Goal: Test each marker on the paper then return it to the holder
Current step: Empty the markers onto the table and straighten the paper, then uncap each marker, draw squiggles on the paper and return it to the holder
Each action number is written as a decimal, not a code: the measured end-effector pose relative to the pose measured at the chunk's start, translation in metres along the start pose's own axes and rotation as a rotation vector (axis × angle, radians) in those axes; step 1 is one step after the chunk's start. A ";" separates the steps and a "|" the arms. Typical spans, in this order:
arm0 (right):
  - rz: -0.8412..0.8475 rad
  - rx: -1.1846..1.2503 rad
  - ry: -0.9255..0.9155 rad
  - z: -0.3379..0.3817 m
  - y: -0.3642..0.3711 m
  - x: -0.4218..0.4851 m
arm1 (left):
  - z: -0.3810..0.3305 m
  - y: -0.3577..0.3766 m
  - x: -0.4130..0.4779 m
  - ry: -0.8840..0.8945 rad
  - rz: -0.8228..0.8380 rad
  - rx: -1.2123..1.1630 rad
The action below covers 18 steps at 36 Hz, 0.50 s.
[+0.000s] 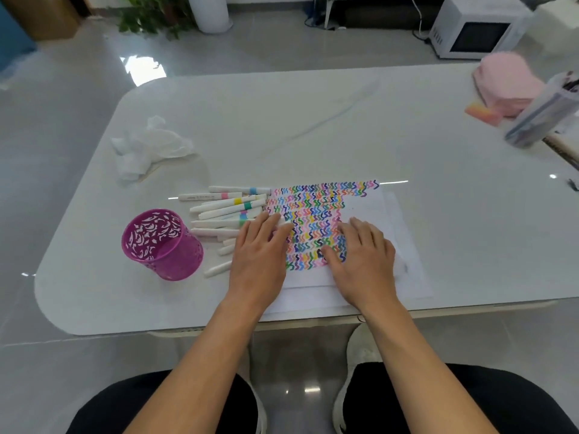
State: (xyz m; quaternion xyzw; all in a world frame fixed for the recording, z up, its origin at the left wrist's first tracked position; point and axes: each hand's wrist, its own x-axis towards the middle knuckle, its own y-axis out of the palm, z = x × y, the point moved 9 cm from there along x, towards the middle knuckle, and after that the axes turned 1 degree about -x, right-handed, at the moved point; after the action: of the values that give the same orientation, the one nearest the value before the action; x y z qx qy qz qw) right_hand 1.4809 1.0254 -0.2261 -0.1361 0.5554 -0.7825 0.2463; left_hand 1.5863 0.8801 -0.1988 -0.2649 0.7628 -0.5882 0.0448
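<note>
A white paper (372,211) covered with rows of coloured squiggles lies on the table's near side. Several white markers (225,208) with coloured bands lie in a loose pile just left of the paper. A purple cut-out holder (163,245) stands empty left of the pile. My left hand (260,255) lies flat with straight fingers over the pile's right end and the paper's left edge. My right hand (363,258) rests flat on the paper, fingers spread. Neither hand holds a marker.
Crumpled white tissue (150,145) lies at the far left of the white table (313,120). At the far right are a pink cloth (507,83), an orange sponge (482,112) and a clear case of pens (545,117). My knees and shoes show below the near edge.
</note>
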 end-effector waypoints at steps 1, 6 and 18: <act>0.003 -0.003 -0.002 0.000 0.000 0.000 | 0.000 0.000 0.000 -0.001 0.008 -0.002; -0.015 0.045 0.007 0.000 -0.004 0.001 | 0.000 -0.011 0.002 -0.048 -0.019 -0.058; -0.016 0.069 -0.061 0.020 -0.004 -0.005 | 0.025 -0.032 -0.020 -0.257 0.020 0.011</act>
State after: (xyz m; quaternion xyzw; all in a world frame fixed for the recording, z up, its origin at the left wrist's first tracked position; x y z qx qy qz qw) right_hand 1.4940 1.0132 -0.2151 -0.1558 0.5194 -0.7985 0.2616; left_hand 1.6238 0.8618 -0.1817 -0.3300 0.7503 -0.5530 0.1495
